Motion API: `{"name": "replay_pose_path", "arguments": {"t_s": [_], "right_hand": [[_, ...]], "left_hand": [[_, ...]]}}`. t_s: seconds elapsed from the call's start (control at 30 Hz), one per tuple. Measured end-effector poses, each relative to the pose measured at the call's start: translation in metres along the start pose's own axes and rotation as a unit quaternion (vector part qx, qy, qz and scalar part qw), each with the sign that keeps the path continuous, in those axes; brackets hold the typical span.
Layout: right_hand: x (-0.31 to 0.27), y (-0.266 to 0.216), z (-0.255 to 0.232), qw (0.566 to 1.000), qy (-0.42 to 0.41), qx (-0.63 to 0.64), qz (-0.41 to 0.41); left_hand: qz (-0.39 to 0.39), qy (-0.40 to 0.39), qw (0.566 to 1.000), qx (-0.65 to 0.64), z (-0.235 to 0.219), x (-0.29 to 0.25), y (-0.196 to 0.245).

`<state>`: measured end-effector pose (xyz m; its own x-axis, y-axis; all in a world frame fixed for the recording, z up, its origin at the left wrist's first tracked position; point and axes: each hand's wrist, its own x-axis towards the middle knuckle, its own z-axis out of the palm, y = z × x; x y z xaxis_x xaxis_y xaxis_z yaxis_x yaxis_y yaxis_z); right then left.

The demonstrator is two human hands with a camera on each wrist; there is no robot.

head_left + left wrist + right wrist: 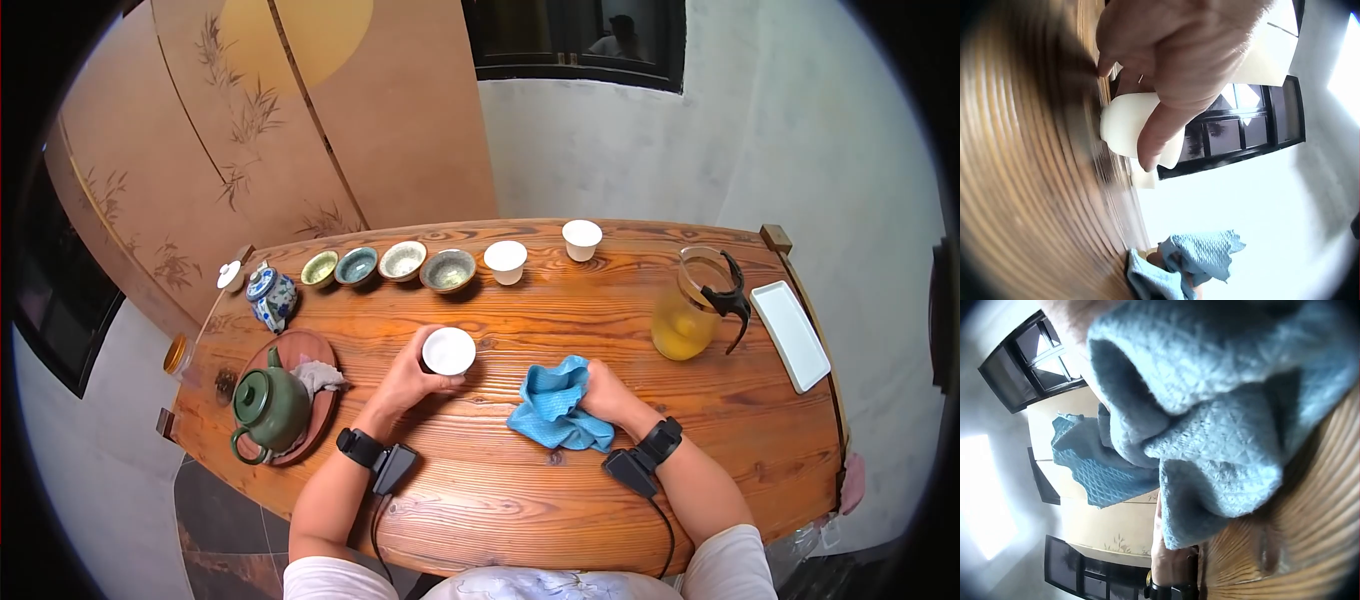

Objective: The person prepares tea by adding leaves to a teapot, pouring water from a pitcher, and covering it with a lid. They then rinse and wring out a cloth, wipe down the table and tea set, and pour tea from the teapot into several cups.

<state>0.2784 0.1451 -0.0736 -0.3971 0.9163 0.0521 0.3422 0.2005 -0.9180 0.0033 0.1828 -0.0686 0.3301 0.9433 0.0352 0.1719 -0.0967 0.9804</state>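
My left hand (408,378) holds a small white cup (449,352), thumb along its near side and fingers round the left. In the left wrist view the white cup (1129,125) is low at the wooden tabletop, with the thumb across its wall. A crumpled blue cloth (556,405) is gripped in my right hand (612,395), to the right of the cup. The textured blue cloth (1222,431) fills much of the right wrist view and hides most of the right fingers.
Along the back stand two white cups (506,262), several glazed bowls (403,261) and a blue-and-white pot (271,297). A green teapot (268,410) sits on a round tray (325,405) at left. A glass pitcher (684,318) and white rectangular tray (791,336) are at right.
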Motion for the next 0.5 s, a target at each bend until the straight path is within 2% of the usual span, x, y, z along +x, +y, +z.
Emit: {"name": "replay_pose_path", "arguments": {"t_s": [0.07, 0.17, 0.33, 0.43, 0.47, 0.5], "right_hand": [[0.001, 0.002, 0.001, 0.999, 0.006, 0.032, 0.006], [0.001, 0.007, -0.001, 1.000, 0.001, 0.013, 0.010], [0.001, 0.004, 0.001, 0.999, 0.010, 0.017, -0.027], [0.003, 0.011, 0.002, 0.999, 0.012, 0.017, -0.044], [0.005, 0.016, 0.002, 0.999, 0.019, 0.020, -0.044], [0.008, 0.021, 0.003, 0.999, 0.016, 0.004, -0.049]], "left_hand": [[0.029, 0.051, 0.994, 0.089, -0.006, 0.002, 0.003], [0.041, 0.099, 0.991, 0.085, -0.025, 0.008, -0.010], [0.054, 0.105, 0.986, 0.117, -0.044, 0.010, -0.019], [0.023, 0.126, 0.985, 0.117, -0.040, -0.001, 0.009], [0.073, 0.218, 0.942, 0.245, -0.037, -0.005, 0.019], [0.074, 0.212, 0.942, 0.249, -0.033, -0.002, 0.030]]}}
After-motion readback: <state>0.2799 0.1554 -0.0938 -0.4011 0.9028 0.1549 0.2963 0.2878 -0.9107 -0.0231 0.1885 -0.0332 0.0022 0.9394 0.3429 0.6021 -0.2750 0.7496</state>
